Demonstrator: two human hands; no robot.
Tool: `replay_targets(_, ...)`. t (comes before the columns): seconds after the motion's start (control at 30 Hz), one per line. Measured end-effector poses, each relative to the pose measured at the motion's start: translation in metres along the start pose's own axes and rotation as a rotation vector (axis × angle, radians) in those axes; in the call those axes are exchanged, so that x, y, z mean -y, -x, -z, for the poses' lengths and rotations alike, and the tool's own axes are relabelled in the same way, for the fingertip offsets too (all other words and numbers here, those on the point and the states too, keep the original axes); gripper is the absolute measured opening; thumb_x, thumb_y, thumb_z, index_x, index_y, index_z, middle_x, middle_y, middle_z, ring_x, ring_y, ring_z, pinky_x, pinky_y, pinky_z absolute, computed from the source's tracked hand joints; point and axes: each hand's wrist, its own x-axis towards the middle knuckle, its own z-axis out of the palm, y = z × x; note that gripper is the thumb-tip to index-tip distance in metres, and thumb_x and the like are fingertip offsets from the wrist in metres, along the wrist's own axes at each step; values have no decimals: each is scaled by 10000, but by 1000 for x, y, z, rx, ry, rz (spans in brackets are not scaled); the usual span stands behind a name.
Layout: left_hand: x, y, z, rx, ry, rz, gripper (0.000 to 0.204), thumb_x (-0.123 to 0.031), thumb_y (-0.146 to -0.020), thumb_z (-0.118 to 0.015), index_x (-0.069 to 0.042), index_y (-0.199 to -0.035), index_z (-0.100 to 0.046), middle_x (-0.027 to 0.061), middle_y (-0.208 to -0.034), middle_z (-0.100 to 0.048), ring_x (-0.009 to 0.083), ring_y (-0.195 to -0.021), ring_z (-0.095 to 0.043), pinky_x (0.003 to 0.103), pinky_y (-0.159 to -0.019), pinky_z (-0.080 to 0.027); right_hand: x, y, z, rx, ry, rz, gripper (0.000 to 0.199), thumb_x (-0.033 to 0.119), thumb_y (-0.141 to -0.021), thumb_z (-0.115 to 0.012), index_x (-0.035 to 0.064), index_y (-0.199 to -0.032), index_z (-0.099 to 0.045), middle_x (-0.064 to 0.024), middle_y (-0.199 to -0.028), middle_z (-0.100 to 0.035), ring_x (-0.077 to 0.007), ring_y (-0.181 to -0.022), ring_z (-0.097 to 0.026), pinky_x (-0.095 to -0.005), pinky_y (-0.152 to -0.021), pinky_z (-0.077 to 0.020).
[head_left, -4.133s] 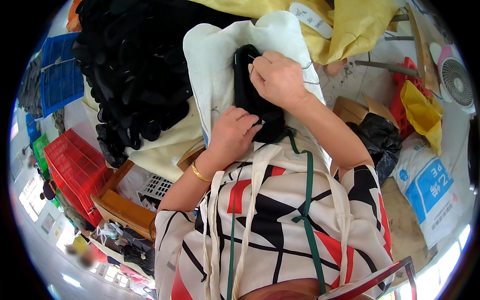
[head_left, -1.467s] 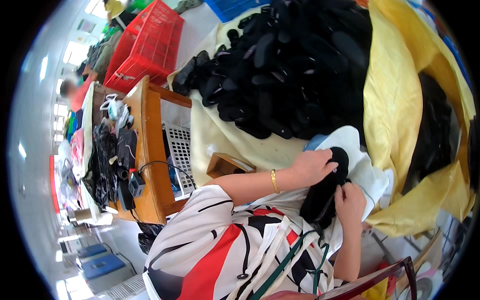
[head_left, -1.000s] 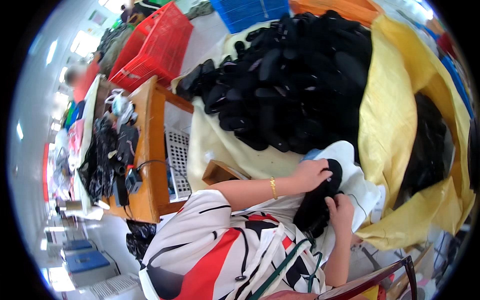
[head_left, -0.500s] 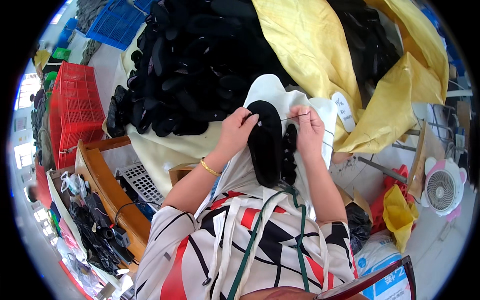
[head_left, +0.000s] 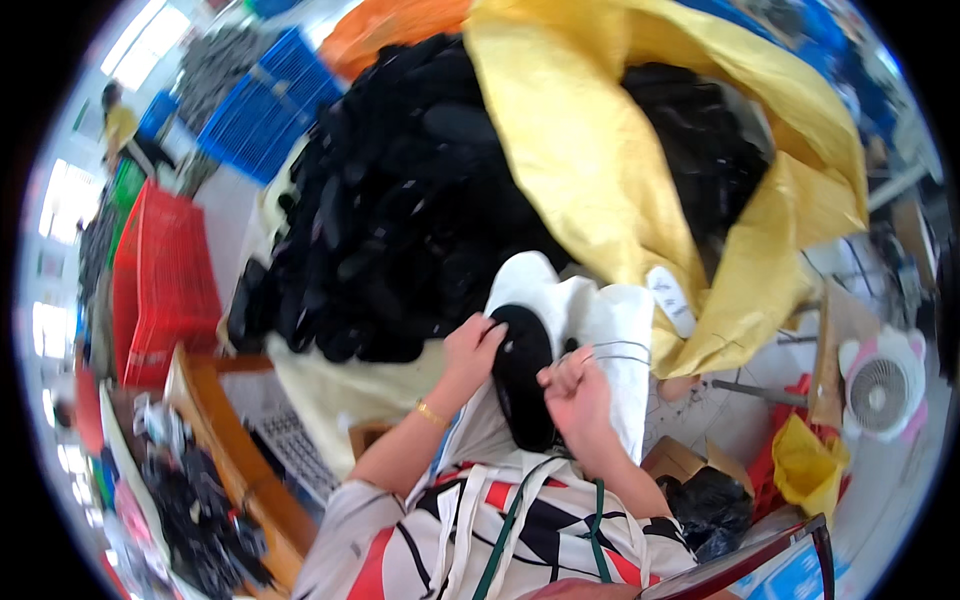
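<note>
Black slipper (head_left: 526, 390) lies lengthwise on the white cloth (head_left: 622, 375) over the person's lap, one rounded end pointing away from the body, other end near the waist. Left hand (head_left: 472, 352) grips its far left edge, fingers closed on the rim; gold bracelet (head_left: 433, 413) on that wrist. Right hand (head_left: 582, 398) is just beside the slipper's right edge, fingers curled closed; can't tell if it pinches anything, view is blurred. Dark threads (head_left: 622, 346) run across the cloth, right of that hand.

Beyond the knees: big heap of black slippers (head_left: 390, 220), yellow sack (head_left: 570, 140) to its right, white insole-shaped tag (head_left: 670, 301) at the sack's lower edge. Left side: red crate (head_left: 168, 285), blue crate (head_left: 268, 108) farther off, wooden table (head_left: 235, 450) nearer. Right side: fan (head_left: 884, 392), small yellow bag (head_left: 808, 465), black plastic bag (head_left: 712, 510) against an open cardboard box (head_left: 668, 458)
</note>
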Motion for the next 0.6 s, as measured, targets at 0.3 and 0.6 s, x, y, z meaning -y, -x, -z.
replay_targets(0.3,24,6,8,85,-73,-40,211,-201,-915,-692,-30,-859,-583,101,-695,-559,205,-603,-522,343,-585,-453,4,-8,-1,139,378,172,316,229,-1065,-457,75,-801,-538,-13,-730,-506,-159,-690,-495,-330,-806,-473)
replay_targets(0.6,-26,8,21,159,-388,-560,121,-39,-836,-613,-84,-946,-597,117,-889,-583,339,-774,-622,417,-644,-521,80,47,30,170,1651,937,92,106,-904,-645,26,-909,-692,-145,-841,-679,-334,-794,-663,-399,-721,-542)
